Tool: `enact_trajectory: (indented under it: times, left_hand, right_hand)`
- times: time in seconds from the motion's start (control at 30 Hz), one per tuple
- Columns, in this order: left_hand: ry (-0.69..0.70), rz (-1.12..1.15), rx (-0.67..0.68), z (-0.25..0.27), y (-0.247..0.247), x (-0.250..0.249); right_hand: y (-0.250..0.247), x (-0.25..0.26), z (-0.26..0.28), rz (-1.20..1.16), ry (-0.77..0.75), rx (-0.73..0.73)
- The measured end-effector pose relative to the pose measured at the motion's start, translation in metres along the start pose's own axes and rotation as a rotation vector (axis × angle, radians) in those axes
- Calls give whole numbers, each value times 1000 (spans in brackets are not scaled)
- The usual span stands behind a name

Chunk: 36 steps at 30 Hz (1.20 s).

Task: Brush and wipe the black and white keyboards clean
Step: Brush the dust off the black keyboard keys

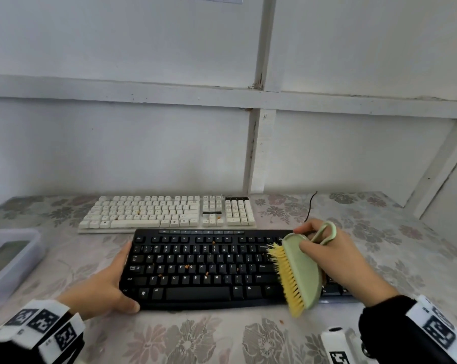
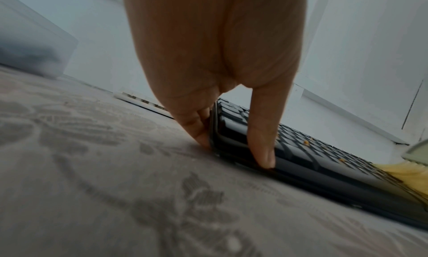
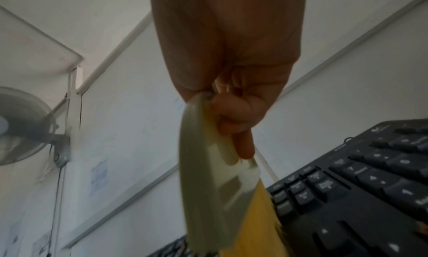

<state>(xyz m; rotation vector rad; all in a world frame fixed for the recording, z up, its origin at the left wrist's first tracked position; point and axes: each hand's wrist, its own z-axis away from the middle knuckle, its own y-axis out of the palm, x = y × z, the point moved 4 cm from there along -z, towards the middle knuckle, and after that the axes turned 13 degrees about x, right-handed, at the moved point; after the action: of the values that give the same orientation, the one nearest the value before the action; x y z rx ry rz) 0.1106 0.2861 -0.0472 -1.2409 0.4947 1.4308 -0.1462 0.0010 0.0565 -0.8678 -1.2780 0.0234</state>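
Observation:
A black keyboard (image 1: 203,269) lies on the floral tablecloth, with orange crumbs (image 1: 187,266) scattered on its keys. Behind it sits a white keyboard (image 1: 167,214), also dotted with a few crumbs. My left hand (image 1: 109,282) grips the black keyboard's left end (image 2: 222,132), thumb on its front edge and fingers along the side. My right hand (image 1: 329,256) holds a pale green brush (image 1: 300,269) with yellow bristles (image 1: 285,274) over the keyboard's right part. In the right wrist view the fingers (image 3: 236,112) curl round the brush body (image 3: 208,178).
A clear plastic box (image 1: 9,258) stands at the left edge of the table. A black cable (image 1: 310,206) runs behind the keyboards. A white marked object (image 1: 337,345) sits at the near right. The white wall rises close behind the table.

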Motion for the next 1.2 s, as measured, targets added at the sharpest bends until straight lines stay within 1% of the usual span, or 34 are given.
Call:
enact_trajectory:
  times: [0.13, 0.2, 0.3, 0.4, 0.43, 0.57, 0.63, 0.8, 0.83, 0.87, 0.97, 1.0, 1.1, 1.2]
  left_hand:
    - [0, -22, 11, -2, -2, 4]
    - [14, -25, 9, -2, -1, 2]
    - [10, -14, 9, -1, 0, 0]
    - [8, -13, 9, -1, 0, 0]
    - [13, -6, 6, -1, 0, -1]
    - [23, -20, 15, -1, 1, -3]
    - [12, -16, 24, 0, 1, -2]
    - [22, 13, 17, 1, 1, -2]
    - [26, 23, 19, 1, 2, -3]
    - [32, 31, 23, 0, 2, -3]
    - [30, 25, 32, 0, 2, -3]
    - [23, 21, 32, 1, 3, -2]
    - [-12, -8, 38, 1, 3, -3]
    - [-33, -22, 36, 2, 3, -4]
  right_hand:
    - [-13, 4, -5, -116, -77, -176]
    - [-8, 4, -7, -95, -88, -149]
    - [1, -3, -4, 26, -28, -47]
    - [0, -2, 0, 67, 23, 56]
    - [-2, 1, 1, 67, 13, 56]
    - [-6, 4, 1, -37, -84, -108]
    - [-1, -2, 2, -23, -62, -102]
    - [-2, -7, 5, 71, 20, 69]
    - [-5, -5, 5, 53, 3, 61]
    - [-8, -2, 5, 12, -25, 21]
    - [-11, 6, -1, -89, -111, -166]
    - [-8, 9, -4, -100, -132, -196]
    - [6, 11, -14, -112, -144, -168]
    - [14, 8, -14, -133, -89, -129]
